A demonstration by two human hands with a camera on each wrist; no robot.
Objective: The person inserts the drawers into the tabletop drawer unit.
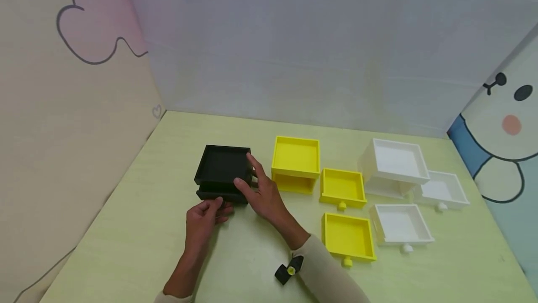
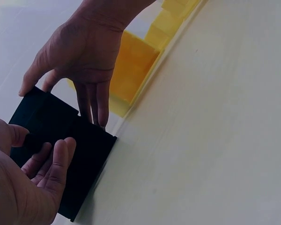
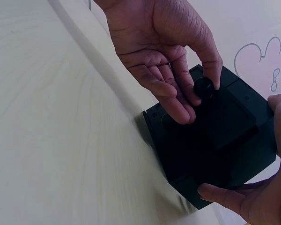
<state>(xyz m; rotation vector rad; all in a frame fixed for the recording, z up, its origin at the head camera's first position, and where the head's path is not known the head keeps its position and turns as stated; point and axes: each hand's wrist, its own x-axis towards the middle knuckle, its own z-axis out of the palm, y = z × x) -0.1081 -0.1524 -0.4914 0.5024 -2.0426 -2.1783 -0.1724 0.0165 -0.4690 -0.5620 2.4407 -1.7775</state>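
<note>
A small black drawer cabinet [image 1: 222,165] with a tray-like top stands at the left of the table. One black drawer [image 1: 210,194] juts slightly out of its front. My left hand [image 1: 204,221] pinches the round black knob [image 3: 203,87] between thumb and fingertips, its other fingers loosely bent. My right hand [image 1: 265,195] rests against the cabinet's right side, thumb and fingers fairly straight and spread. In the left wrist view, some of the right hand's fingers [image 2: 102,101] reach down along the side. The drawer's inside is hidden.
Right of the black cabinet stands a yellow cabinet [image 1: 296,156] with two yellow drawers [image 1: 342,186] lying out beside it. Farther right are a white cabinet [image 1: 399,160] and two white drawers [image 1: 401,223]. Fabric walls [image 1: 273,51] enclose the table.
</note>
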